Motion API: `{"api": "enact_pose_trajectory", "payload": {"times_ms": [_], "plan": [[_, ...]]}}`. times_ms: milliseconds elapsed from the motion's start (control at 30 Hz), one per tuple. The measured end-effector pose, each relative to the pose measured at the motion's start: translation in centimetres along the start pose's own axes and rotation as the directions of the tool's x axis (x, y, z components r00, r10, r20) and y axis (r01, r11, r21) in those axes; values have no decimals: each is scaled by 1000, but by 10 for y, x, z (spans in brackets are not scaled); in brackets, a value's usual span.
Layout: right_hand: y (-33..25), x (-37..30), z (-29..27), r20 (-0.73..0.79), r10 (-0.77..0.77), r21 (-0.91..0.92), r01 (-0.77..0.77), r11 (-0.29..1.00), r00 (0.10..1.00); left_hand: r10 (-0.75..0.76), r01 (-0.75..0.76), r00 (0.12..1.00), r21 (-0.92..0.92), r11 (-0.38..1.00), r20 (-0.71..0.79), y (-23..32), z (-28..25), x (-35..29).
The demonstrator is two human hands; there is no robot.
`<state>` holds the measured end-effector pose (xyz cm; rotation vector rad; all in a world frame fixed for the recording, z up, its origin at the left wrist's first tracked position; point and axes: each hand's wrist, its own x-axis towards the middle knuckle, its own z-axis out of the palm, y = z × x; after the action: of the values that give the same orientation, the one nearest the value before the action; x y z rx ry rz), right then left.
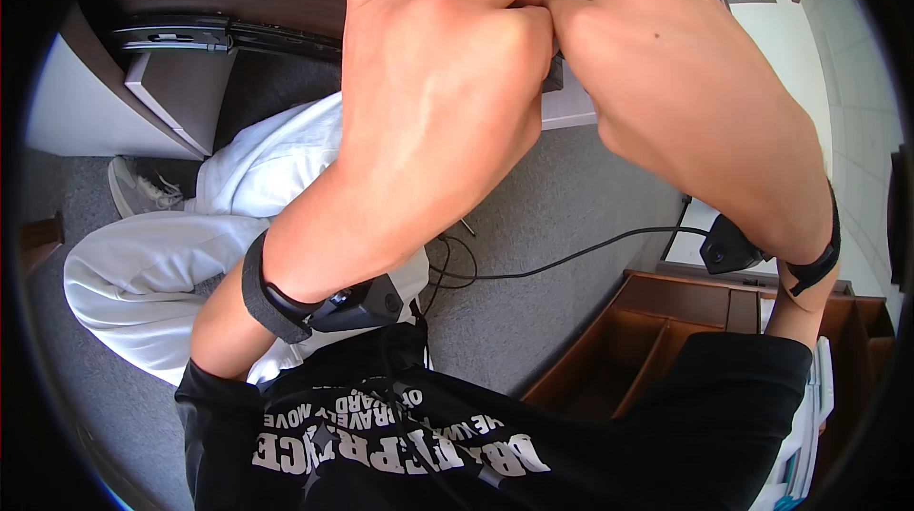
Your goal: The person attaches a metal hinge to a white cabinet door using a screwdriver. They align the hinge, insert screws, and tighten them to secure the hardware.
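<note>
Left hand (443, 64), right hand (666, 73) — two, fingers curled, at one pale panel (571, 111).
Fingertips hidden; whether either hand pinches anything, cannot tell. One dark strip (553, 76), partly covered, between the hands and beside the panel. Handwork judged under way there — what is done or left cannot be read with contact hidden. Also visible: one black rail (176, 36), at left; two wrist units (360, 306), one per arm; one cable (581, 249); one shoe (141, 189).

Bright light pales the right side, while fisheye edges curve into black corners
</note>
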<state>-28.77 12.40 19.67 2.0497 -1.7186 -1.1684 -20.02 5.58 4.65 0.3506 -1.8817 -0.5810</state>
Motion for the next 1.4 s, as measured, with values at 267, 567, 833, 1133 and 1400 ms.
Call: {"api": "enact_pose_trajectory", "payload": {"times_ms": [267, 567, 833, 1133, 1400], "plan": [[0, -21, -7, -338, 362, 492, -165, 855, 869, -30, 30, 999, -37, 999, -14, 0, 1, -1], [-69, -112, 140, 53, 920, 992, -126, -4, 387, -44, 42, 994, 21, 999, 96, 0, -4, 6], [-132, -87, 235, 392, 848, 920, -162, -357, 358, -78, 60, 976, 94, 994, 204, 8, -17, 8], [-165, -67, 273, 361, 822, 928, -84, -363, 440, -106, 77, 966, 127, 989, 236, 12, -17, 11], [-155, -61, 241, 144, 941, 982, 71, -174, 305, -112, 81, 961, 130, 988, 252, 15, -17, 14]]}}
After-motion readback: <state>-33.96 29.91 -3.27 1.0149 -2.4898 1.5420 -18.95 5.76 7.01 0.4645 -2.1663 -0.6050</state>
